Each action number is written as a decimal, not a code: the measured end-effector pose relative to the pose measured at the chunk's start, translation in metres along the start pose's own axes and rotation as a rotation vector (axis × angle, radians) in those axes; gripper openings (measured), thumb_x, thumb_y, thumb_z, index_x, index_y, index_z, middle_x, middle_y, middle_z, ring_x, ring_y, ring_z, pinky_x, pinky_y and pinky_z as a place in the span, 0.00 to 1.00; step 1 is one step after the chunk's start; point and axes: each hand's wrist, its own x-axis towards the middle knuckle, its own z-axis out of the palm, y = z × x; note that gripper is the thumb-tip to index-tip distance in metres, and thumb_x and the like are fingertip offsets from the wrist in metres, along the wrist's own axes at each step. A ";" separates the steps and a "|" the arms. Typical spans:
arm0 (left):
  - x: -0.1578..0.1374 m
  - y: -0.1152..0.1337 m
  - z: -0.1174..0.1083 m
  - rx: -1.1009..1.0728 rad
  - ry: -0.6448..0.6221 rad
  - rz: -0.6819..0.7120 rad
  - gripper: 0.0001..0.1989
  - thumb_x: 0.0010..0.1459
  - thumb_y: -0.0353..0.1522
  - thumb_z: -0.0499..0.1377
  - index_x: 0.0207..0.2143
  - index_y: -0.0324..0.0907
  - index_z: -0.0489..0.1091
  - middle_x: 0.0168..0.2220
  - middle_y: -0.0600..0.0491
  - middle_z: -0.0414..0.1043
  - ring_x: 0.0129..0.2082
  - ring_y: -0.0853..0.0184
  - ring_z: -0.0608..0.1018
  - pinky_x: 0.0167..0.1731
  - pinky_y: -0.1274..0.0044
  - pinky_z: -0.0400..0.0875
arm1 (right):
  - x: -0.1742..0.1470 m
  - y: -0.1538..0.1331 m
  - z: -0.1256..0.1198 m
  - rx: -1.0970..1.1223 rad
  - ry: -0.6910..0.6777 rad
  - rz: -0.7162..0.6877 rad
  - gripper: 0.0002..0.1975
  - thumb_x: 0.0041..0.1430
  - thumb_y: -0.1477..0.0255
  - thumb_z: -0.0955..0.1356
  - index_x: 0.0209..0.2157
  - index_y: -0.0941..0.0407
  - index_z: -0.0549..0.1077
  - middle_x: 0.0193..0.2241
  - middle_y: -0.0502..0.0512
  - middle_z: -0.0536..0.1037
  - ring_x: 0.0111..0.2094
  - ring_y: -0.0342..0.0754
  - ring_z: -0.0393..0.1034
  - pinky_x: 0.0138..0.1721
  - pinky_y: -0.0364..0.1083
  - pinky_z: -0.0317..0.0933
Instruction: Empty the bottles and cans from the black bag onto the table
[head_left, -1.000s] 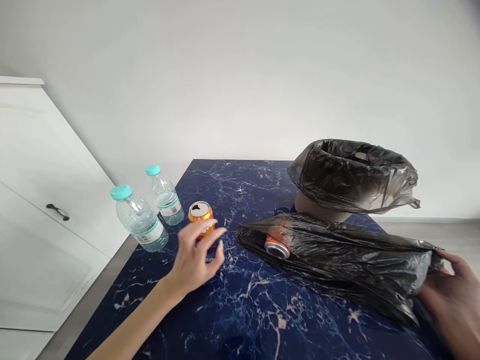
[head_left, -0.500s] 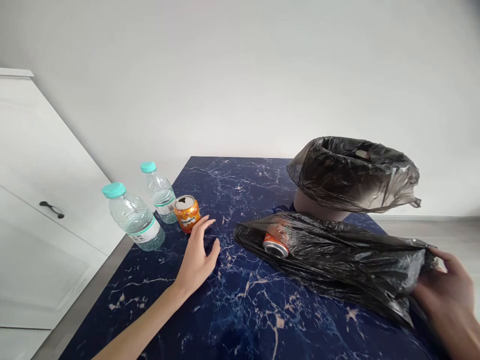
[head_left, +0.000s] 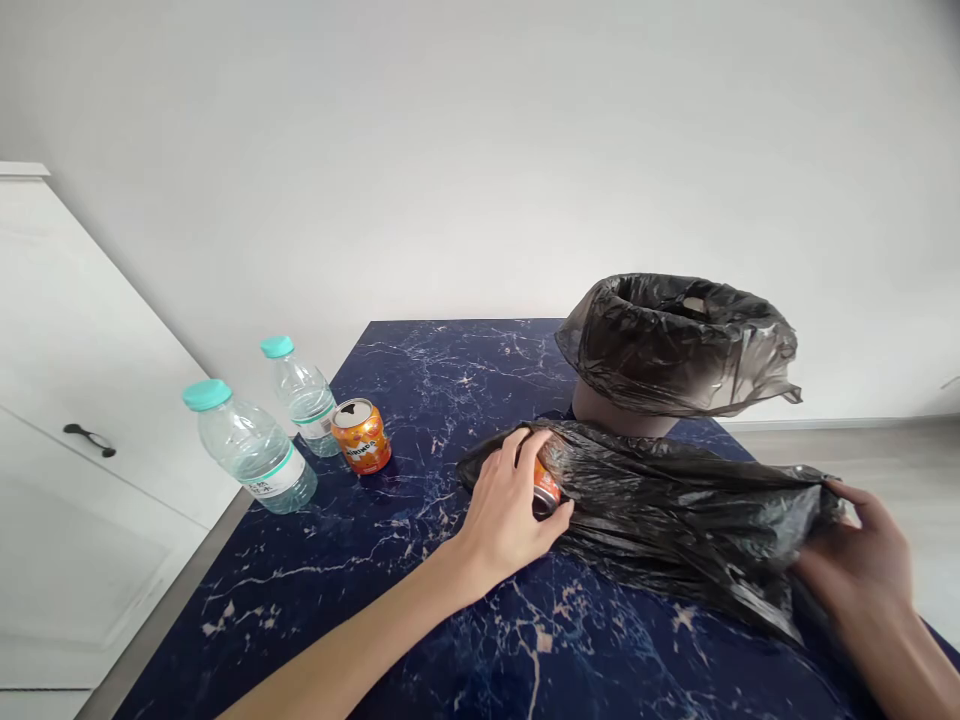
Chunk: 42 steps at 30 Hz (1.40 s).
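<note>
My left hand [head_left: 501, 512] reaches to the open end of a black plastic bag [head_left: 675, 530] lying on the table. Its fingers and thumb curve around an orange drink can [head_left: 547, 488], which lies on its side at the bag's mouth and is partly hidden by the hand and the film. At the bag's other end, my right hand [head_left: 862, 560] grips the bunched plastic. A second orange can [head_left: 361, 445], opened at the top, stands upright to the left of my left hand.
Two clear water bottles with turquoise caps, the nearer bottle [head_left: 251, 455] and the farther bottle [head_left: 306, 400], stand by the left edge of the blue marbled table [head_left: 450, 370]. Behind the bag is a bin [head_left: 675, 360] lined with black plastic. A white cabinet [head_left: 90, 350] is at left.
My left hand has moved right, from beside the upright can to the lying can, and closed around it. My right hand still holds the bag. The view has shifted slightly.
</note>
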 end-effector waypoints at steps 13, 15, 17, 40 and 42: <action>-0.009 -0.013 -0.095 -0.388 -0.276 -0.305 0.33 0.65 0.46 0.65 0.68 0.49 0.62 0.67 0.42 0.70 0.58 0.50 0.80 0.53 0.64 0.79 | 0.007 -0.006 -0.004 0.086 -0.026 0.022 0.09 0.56 0.77 0.65 0.35 0.60 0.77 0.31 0.55 0.81 0.30 0.50 0.77 0.50 0.57 0.78; -0.022 -0.017 -0.121 -0.567 -0.206 -0.512 0.32 0.66 0.49 0.64 0.68 0.50 0.64 0.67 0.44 0.71 0.60 0.49 0.79 0.55 0.66 0.78 | 0.007 -0.007 -0.005 0.082 -0.039 0.015 0.10 0.56 0.78 0.64 0.35 0.60 0.77 0.31 0.55 0.80 0.29 0.50 0.77 0.49 0.57 0.79; -0.038 -0.019 -0.137 -0.823 -0.095 -0.723 0.32 0.69 0.50 0.61 0.68 0.45 0.65 0.63 0.42 0.75 0.56 0.48 0.83 0.55 0.64 0.79 | 0.005 -0.008 -0.005 0.085 -0.047 0.006 0.10 0.56 0.78 0.64 0.36 0.60 0.77 0.30 0.54 0.80 0.28 0.50 0.77 0.49 0.57 0.79; -0.112 -0.048 -0.148 -0.494 0.545 -0.684 0.43 0.49 0.43 0.77 0.65 0.52 0.66 0.66 0.49 0.72 0.67 0.48 0.74 0.68 0.57 0.70 | -0.004 -0.006 -0.004 0.021 0.002 -0.023 0.12 0.46 0.81 0.66 0.34 0.59 0.77 0.30 0.52 0.80 0.25 0.50 0.75 0.49 0.59 0.80; -0.107 -0.050 -0.146 -0.430 0.606 -0.680 0.42 0.50 0.43 0.77 0.64 0.51 0.65 0.66 0.48 0.71 0.68 0.49 0.73 0.70 0.56 0.66 | -0.007 -0.006 -0.002 0.013 0.007 -0.029 0.11 0.48 0.81 0.65 0.33 0.59 0.76 0.29 0.52 0.80 0.25 0.49 0.75 0.49 0.57 0.80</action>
